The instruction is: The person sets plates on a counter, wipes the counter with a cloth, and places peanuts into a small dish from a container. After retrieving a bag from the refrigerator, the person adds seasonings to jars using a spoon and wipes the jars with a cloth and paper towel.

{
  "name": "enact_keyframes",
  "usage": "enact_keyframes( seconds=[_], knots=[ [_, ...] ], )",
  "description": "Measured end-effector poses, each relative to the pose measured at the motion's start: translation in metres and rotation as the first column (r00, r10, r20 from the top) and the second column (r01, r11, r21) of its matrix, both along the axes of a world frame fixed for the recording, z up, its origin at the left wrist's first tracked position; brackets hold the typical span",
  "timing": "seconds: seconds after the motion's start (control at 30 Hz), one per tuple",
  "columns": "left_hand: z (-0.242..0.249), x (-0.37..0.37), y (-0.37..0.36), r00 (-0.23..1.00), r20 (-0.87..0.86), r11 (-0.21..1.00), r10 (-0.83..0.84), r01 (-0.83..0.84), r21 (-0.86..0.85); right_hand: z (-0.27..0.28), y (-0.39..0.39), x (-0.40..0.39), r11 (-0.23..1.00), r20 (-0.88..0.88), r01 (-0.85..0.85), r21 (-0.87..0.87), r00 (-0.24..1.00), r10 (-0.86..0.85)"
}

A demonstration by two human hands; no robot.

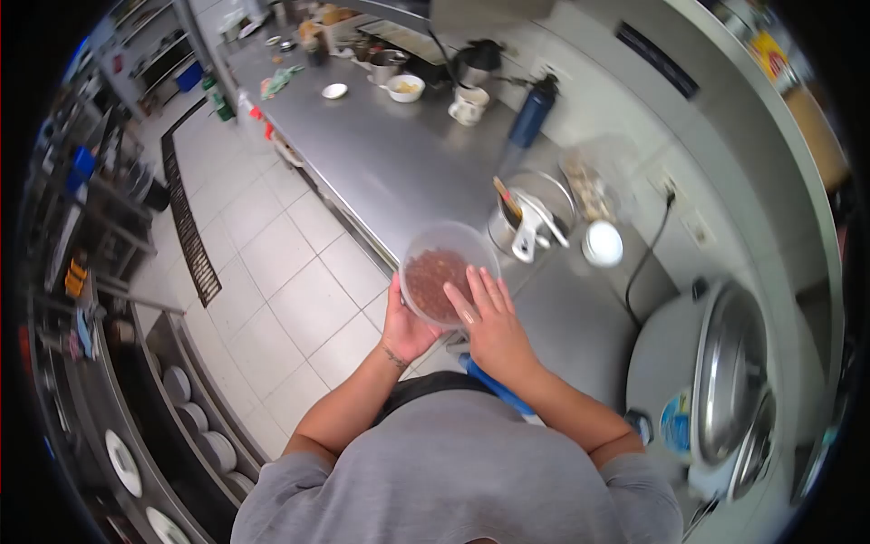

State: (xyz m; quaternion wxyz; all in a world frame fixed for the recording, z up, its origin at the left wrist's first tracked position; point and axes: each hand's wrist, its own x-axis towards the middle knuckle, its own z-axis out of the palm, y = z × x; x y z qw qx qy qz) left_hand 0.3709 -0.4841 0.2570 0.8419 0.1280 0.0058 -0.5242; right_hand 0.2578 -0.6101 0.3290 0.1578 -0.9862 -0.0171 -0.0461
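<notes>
A round translucent container (pixel 450 238) with reddish-brown contents (pixel 437 276) is held in front of my body, near the edge of the steel counter (pixel 390 163). My left hand (pixel 410 328) is wrapped around its lower left side and supports it. Over its right side lies my right hand (pixel 489 322), fingers stretched out and apart, touching the container's top or rim; whether a lid is there I cannot tell. Just beyond, on the counter, stands a metal pot (pixel 555 192) with white-handled utensils (pixel 526 238) in it.
White round tub (pixel 604 245), bag of pale food (pixel 591 186), blue bottle (pixel 533 113), white mug (pixel 468 107) and small bowl (pixel 405 88) stand on the counter. A large lidded metal pot (pixel 729 372) is at right. Shelves with plates (pixel 217 451) are at left.
</notes>
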Motion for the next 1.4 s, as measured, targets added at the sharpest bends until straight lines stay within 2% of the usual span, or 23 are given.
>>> enact_keyframes(
  seconds=[0.1,0.13,0.23,0.33,0.43,0.5,0.63,0.73,0.83,0.87,0.9,0.97,1.07,1.1,1.13,1.17,1.2,1.27,1.3,1.37,1.4],
  knots=[
    [-0.020,0.020,0.005,0.988,0.061,0.980,0.141,-0.148,0.133,-0.012,-0.016,0.039,0.982,-0.088,-0.102,0.162,0.989,0.117],
    [-0.013,0.030,0.012,0.984,0.085,0.967,0.157,-0.170,0.191,-0.015,-0.013,0.051,0.969,-0.127,-0.116,0.218,0.981,0.146],
    [-0.009,0.066,0.037,0.969,0.057,0.957,0.239,-0.245,0.154,-0.009,0.017,0.097,0.975,0.044,-0.209,-0.081,0.976,0.213],
    [0.002,0.110,0.065,0.950,0.067,0.931,0.305,-0.312,0.189,-0.021,0.039,0.165,0.980,0.155,-0.197,0.002,0.969,0.194],
    [-0.001,0.172,0.105,0.957,0.106,0.928,0.270,-0.288,0.236,-0.021,0.078,0.223,0.974,0.139,-0.224,-0.022,0.965,0.224],
    [0.003,0.208,0.132,0.973,0.024,0.941,0.231,-0.229,0.249,-0.013,0.104,0.257,0.972,0.048,-0.233,-0.020,0.971,0.234],
    [0.001,0.272,0.173,0.987,0.009,0.953,0.161,-0.158,0.257,0.006,0.138,0.320,0.960,-0.058,-0.274,-0.062,0.961,0.271],
    [-0.009,0.318,0.175,0.994,-0.028,0.963,0.109,-0.099,0.252,0.010,0.139,0.359,0.972,-0.128,-0.234,0.002,0.964,0.233],
    [-0.024,0.369,0.170,1.000,0.018,0.972,0.009,-0.013,0.233,0.008,0.107,0.399,0.944,-0.100,-0.143,0.297,0.979,0.180],
    [-0.034,0.386,0.164,1.000,0.018,0.982,0.017,-0.020,0.190,0.044,0.104,0.417,0.947,-0.325,0.122,0.297,0.946,-0.020],
    [-0.042,0.405,0.159,1.000,0.009,0.989,-0.007,0.006,0.146,0.039,0.087,0.435,0.839,-0.294,0.234,0.490,0.951,-0.093],
    [-0.049,0.445,0.150,0.999,0.000,0.997,-0.043,0.043,0.065,0.016,0.037,0.465,0.478,-0.275,0.357,0.803,0.932,-0.234],
    [-0.053,0.491,0.146,0.978,-0.189,0.995,-0.082,0.071,-0.063,-0.019,-0.022,0.506,0.035,-0.587,0.605,0.795,0.783,-0.204],
    [-0.054,0.502,0.149,0.961,-0.258,0.992,-0.101,0.078,-0.099,-0.052,-0.035,0.517,0.225,-0.558,0.654,0.722,0.743,-0.369],
    [-0.055,0.515,0.148,0.974,-0.185,0.988,-0.133,0.115,-0.108,-0.091,-0.048,0.525,0.393,-0.481,0.698,0.598,0.705,-0.521],
    [-0.052,0.526,0.143,0.982,-0.149,0.993,-0.111,0.106,-0.046,-0.095,-0.047,0.537,0.529,-0.353,0.731,0.431,0.676,-0.646],
    [-0.047,0.537,0.137,0.989,-0.111,0.995,-0.095,0.096,0.011,-0.096,-0.046,0.543,0.720,0.035,0.651,0.239,0.735,-0.677],
    [-0.028,0.555,0.120,0.997,0.001,0.989,-0.072,0.072,0.133,-0.040,-0.014,0.575,0.753,0.056,0.418,0.509,0.856,-0.513],
    [-0.029,0.565,0.112,0.998,0.009,0.985,-0.065,0.063,0.162,-0.022,0.002,0.588,0.721,0.084,0.290,0.629,0.897,-0.434],
    [-0.034,0.589,0.099,0.997,0.039,0.972,-0.070,0.059,0.229,-0.016,0.024,0.617,0.850,0.112,-0.031,0.526,0.993,-0.034],
    [-0.035,0.600,0.095,0.998,0.043,0.973,-0.045,0.034,0.228,-0.019,0.025,0.633,0.882,0.165,-0.025,0.470,0.985,-0.060]
  ],
)
